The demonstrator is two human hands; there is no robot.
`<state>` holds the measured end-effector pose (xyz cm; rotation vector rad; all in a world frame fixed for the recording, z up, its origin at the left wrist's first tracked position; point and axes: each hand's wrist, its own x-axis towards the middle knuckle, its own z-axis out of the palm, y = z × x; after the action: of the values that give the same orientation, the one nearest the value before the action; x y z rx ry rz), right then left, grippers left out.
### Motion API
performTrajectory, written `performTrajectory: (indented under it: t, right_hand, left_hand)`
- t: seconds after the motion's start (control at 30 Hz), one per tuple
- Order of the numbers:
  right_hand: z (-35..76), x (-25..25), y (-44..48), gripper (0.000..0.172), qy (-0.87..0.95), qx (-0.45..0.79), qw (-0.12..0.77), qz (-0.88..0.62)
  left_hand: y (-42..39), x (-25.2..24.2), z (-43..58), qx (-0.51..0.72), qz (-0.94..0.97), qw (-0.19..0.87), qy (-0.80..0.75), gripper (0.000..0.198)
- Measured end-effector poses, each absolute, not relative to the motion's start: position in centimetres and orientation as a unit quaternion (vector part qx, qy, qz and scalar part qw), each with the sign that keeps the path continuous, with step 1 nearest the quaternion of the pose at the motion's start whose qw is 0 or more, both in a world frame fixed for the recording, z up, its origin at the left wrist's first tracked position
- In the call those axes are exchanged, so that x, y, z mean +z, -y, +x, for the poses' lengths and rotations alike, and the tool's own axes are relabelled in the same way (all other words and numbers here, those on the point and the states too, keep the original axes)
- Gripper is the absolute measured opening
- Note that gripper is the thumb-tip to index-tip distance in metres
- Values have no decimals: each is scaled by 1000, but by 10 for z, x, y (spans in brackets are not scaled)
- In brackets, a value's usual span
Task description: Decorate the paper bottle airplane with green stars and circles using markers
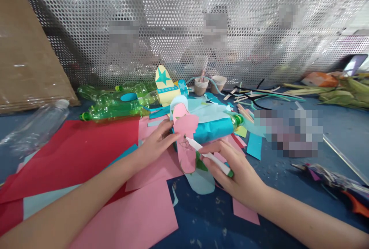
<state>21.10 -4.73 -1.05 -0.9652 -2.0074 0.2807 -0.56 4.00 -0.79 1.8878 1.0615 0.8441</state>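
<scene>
My left hand (158, 141) pinches the left edge of a pink paper cutout (187, 160), a long rounded piece with a scribbled star on it. A white marker (216, 161) with a green end is held in my right hand (235, 170), its tip meeting the cutout near the drawn star. Behind the cutout lies a bottle wrapped in blue paper (215, 129) with a green cap (238, 119). A light blue paper piece (201, 181) shows below it. Part of the cutout's left edge is hidden by my fingers.
Red paper (95, 145) and pink paper (138, 214) spread to the left. Green bottles (121, 109) and a yellow, star-decorated bottle craft (167, 93) stand behind. Two small cups (201, 86) are by the perforated metal panel (178, 22). Scissors with orange handles (356, 204) lie right.
</scene>
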Motion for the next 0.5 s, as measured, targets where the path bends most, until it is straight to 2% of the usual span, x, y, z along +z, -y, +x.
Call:
performTrajectory:
  t: [0.5]
  right_hand:
    - [210, -10, 46, 12, 808, 107, 430, -389]
  left_hand:
    - [-42, -10, -6, 336, 749, 385, -422, 31]
